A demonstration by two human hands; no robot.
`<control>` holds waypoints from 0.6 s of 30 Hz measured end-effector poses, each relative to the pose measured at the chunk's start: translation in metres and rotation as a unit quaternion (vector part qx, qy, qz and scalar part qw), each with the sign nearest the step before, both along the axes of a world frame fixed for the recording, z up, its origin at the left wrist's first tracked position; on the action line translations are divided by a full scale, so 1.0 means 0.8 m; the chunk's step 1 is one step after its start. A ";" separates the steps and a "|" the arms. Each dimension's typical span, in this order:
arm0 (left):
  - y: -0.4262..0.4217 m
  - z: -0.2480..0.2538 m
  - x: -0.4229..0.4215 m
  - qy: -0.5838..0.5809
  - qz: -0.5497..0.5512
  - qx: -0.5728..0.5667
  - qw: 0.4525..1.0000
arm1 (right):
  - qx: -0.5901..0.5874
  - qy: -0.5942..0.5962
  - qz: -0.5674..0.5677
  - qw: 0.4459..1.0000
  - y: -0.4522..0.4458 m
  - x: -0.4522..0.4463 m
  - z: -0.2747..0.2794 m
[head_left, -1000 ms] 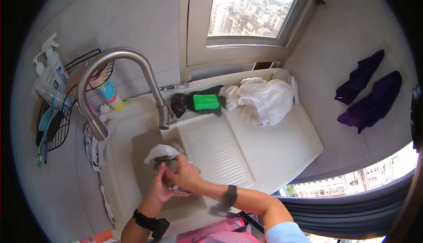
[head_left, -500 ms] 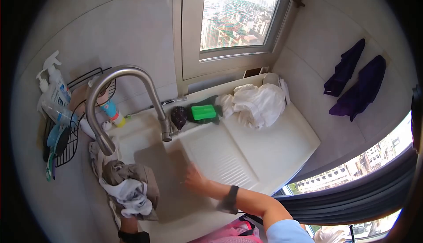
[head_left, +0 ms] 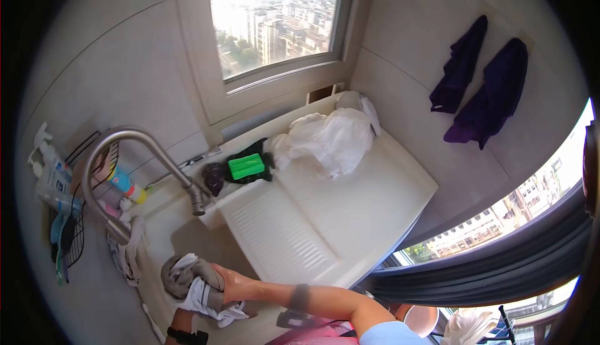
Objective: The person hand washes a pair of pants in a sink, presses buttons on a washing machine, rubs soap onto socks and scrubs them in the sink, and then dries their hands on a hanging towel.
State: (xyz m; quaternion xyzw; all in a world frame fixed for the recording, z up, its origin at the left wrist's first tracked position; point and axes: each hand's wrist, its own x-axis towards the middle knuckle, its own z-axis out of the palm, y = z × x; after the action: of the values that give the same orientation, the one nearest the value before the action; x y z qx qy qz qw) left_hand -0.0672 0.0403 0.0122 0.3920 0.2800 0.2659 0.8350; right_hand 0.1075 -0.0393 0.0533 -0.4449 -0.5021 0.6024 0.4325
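Note:
A bunched grey-and-white garment (head_left: 203, 285) is held over the left part of the sink (head_left: 187, 242). My left hand (head_left: 184, 321) comes up from below at the garment's left side and holds it, its fingers mostly covered by the fabric. From the right, my right hand (head_left: 230, 282) is closed on the garment's right side, its fingertips partly hidden in the folds. Above the sink curves a metal faucet (head_left: 134, 134). A light cloth (head_left: 127, 251) hangs over the sink's left edge.
On the back ledge lie a green soap bar (head_left: 246, 166), dark cloth (head_left: 215, 176) and a white fabric heap (head_left: 328, 142). A ribbed washboard (head_left: 278, 232) adjoins the basin. Bottles (head_left: 56, 173) stand in a wire rack (head_left: 76, 239) at left. Purple cloths (head_left: 490, 89) hang on the right wall.
My right hand has moved left from over the basin and taken hold of the garment. The garment appears more tightly gathered. The camera view has shifted.

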 end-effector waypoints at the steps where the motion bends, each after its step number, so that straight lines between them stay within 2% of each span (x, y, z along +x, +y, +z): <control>1: -0.011 0.000 0.006 0.014 -0.019 0.002 1.000 | 0.002 -0.062 -0.012 0.998 -0.006 0.014 0.005; 4: -0.043 -0.015 0.007 0.012 -0.085 -0.041 0.995 | -0.005 -0.095 -0.084 0.992 -0.020 0.037 -0.027; 6: -0.042 -0.027 0.009 -0.063 -0.111 -0.189 0.974 | 0.021 -0.105 -0.130 0.986 -0.025 0.047 -0.051; 8: -0.057 -0.043 0.032 0.045 -0.097 -0.137 0.985 | 0.082 -0.111 -0.168 0.976 -0.035 0.058 -0.069; 11: -0.051 -0.046 0.067 0.094 -0.149 -0.101 0.979 | 0.027 0.011 -0.113 0.993 -0.049 0.110 -0.064; 13: -0.048 -0.048 0.098 0.148 -0.180 -0.045 0.971 | 0.087 0.071 -0.163 0.980 -0.064 0.142 -0.072; 15: -0.058 -0.012 0.141 0.192 -0.224 0.039 0.955 | 0.156 0.130 -0.194 0.960 -0.098 0.182 -0.064; 17: -0.101 0.068 0.227 0.088 -0.335 -0.041 0.937 | 0.109 0.217 -0.223 0.944 -0.171 0.217 -0.061; 18: -0.118 0.088 0.258 0.036 -0.384 -0.086 0.919 | 0.083 0.261 -0.233 0.933 -0.220 0.232 -0.061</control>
State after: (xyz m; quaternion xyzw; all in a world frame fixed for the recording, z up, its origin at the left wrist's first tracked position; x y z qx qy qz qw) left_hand 0.1393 -0.0539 0.0826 0.4058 0.1600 -0.1144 0.8926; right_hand 0.2931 -0.2151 0.0043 -0.3389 -0.3019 0.5354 0.7122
